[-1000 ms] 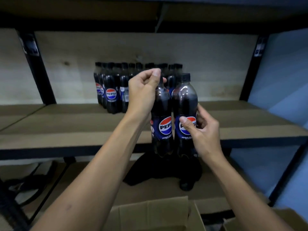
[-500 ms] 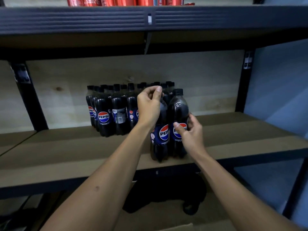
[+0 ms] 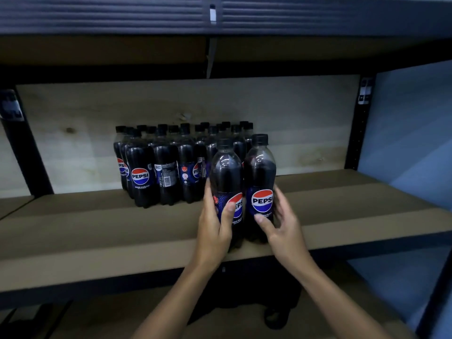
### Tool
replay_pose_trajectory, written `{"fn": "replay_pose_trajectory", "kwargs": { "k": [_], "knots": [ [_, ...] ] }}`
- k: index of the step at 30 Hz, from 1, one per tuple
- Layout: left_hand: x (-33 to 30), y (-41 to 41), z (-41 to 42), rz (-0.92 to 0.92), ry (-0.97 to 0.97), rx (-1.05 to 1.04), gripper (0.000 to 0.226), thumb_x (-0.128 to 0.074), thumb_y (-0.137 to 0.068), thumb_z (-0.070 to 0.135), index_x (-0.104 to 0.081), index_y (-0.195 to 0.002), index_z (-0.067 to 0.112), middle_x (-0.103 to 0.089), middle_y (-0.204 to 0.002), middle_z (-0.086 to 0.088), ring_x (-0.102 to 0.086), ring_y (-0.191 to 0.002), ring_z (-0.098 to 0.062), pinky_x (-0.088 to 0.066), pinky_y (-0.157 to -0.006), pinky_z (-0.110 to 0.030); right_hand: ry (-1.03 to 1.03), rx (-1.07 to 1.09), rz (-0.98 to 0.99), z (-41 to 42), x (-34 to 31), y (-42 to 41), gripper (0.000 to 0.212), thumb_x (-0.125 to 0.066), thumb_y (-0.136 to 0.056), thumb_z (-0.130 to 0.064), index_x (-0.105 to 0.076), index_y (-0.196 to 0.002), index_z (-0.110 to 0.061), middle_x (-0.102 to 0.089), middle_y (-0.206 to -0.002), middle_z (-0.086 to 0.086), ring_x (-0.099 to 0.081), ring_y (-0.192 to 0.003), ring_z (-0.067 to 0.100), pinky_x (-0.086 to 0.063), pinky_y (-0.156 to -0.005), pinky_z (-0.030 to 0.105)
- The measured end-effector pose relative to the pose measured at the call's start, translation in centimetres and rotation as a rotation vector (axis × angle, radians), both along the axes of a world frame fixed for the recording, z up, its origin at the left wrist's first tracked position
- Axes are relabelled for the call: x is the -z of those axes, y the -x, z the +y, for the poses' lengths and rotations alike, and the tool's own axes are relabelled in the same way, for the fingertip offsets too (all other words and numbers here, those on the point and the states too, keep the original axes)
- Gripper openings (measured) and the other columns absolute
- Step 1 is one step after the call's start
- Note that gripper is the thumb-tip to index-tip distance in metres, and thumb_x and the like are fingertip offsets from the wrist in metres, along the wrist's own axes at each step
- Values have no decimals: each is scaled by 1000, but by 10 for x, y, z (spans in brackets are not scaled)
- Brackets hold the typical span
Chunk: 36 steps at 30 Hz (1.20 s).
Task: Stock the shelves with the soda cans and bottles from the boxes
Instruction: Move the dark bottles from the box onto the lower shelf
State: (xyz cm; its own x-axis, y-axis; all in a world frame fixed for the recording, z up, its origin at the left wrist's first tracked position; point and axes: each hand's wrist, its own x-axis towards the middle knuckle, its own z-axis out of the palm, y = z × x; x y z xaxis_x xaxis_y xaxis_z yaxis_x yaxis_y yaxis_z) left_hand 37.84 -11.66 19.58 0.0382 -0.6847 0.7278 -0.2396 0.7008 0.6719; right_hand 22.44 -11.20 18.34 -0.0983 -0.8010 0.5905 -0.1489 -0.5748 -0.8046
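Gripping one Pepsi bottle point(image 3: 226, 182) each, the left hand point(image 3: 215, 225) and right hand point(image 3: 285, 227) stand the right-hand bottle point(image 3: 260, 177) and its neighbour side by side on the shelf point(image 3: 97, 231).

1. A brown shelf board point(image 3: 97, 231) is spanning the view between dark uprights, with a pale wooden back panel point(image 3: 293, 123) closing it off behind.
2. A cluster of Pepsi bottles point(image 3: 171, 167) is standing upright on the board toward the back, left of centre, packed several rows deep with black caps on.
3. Two more Pepsi bottles are standing upright near the front edge, just right of the cluster: the left bottle point(image 3: 226, 172) and the right bottle point(image 3: 260, 172) are touching side by side.
4. The rest of the board is showing bare brown surface on both sides.
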Motion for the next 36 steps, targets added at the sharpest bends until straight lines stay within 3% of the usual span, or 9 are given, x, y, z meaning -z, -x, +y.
{"fn": "replay_pose_trajectory", "kwargs": {
  "k": [4, 7, 15, 18, 23, 26, 29, 33, 36],
  "knots": [
    [8, -8, 8, -171, -154, -97, 59, -43, -98, 51, -27, -150, 30, -61, -127, 16, -56, -116, -1, -45, -93, -21, -79, 10, 78, -1, 13, 11, 65, -72, -84, -2, -46, -125, -45, -59, -121, -37, -53, -120, -8, -41, -98, 10],
    [1, -9, 1, -392, -289, -331, 70, -33, -91, 64, -27, -150, 26, -62, -123, -1, -56, -116, -24, -44, -91, -38, -109, 58, 103, -5, 10, 17, 63, -77, -80, -3, -49, -119, -45, -62, -114, -35, -56, -116, -9, -42, -98, 13],
    [-2, 45, -34, -294, -423, -197, 52, -64, -92, 19, -44, -141, 21, -67, -123, -3, -59, -117, -23, -44, -93, -26, -193, 194, 106, -23, 3, 57, 65, -75, -81, -4, -48, -134, -28, -60, -120, -19, -57, -115, -2, -43, -98, 19],
    [4, 71, -58, -258, -458, -182, 51, -64, -92, 24, -44, -139, 19, -62, -127, -8, -56, -119, -26, -43, -96, -28, -250, 265, 121, -49, 1, 78, 66, -76, -81, -7, -47, -138, -18, -59, -118, -14, -56, -115, 4, -42, -99, 23],
    [-3, 105, -96, -364, -472, -319, 46, -63, -92, 39, -48, -125, 11, -64, -117, -13, -59, -112, -34, -49, -85, -39, -260, 325, 65, -107, 11, 94, 52, -71, -82, 1, -48, -121, -25, -64, -115, -4, -61, -113, 18, -46, -104, 45],
    [-3, 119, -117, -439, -448, -427, 45, -59, -93, 44, -48, -117, 7, -65, -113, -16, -60, -109, -38, -48, -81, -42, -271, 363, 20, -141, 16, 94, 51, -72, -74, -12, -55, -122, -15, -68, -111, 7, -64, -106, 27, -49, -97, 52],
    [-2, 128, -139, -394, -463, -449, 45, -58, -95, 38, -46, -122, 5, -64, -117, -17, -60, -111, -39, -48, -84, -44, -266, 385, 31, -168, 20, 94, 56, -66, -64, -27, -61, -118, -13, -71, -109, 8, -66, -103, 29, -52, -92, 51],
    [-1, 133, -157, -330, -478, -433, 55, -60, -94, 28, -36, -138, 6, -60, -125, -17, -57, -115, -38, -47, -92, -44, -275, 372, 45, -183, 17, 92, 53, -67, -67, -22, -62, -119, -15, -71, -113, 6, -66, -107, 26, -53, -95, 47],
    [-1, 132, -157, -282, -483, -432, 53, -62, -91, 28, -40, -136, 10, -61, -123, -17, -57, -114, -40, -46, -93, -43, -279, 387, 54, -186, 12, 92, 57, -69, -67, -21, -63, -123, -15, -72, -113, 5, -67, -107, 24, -53, -96, 44]
  ]
}}
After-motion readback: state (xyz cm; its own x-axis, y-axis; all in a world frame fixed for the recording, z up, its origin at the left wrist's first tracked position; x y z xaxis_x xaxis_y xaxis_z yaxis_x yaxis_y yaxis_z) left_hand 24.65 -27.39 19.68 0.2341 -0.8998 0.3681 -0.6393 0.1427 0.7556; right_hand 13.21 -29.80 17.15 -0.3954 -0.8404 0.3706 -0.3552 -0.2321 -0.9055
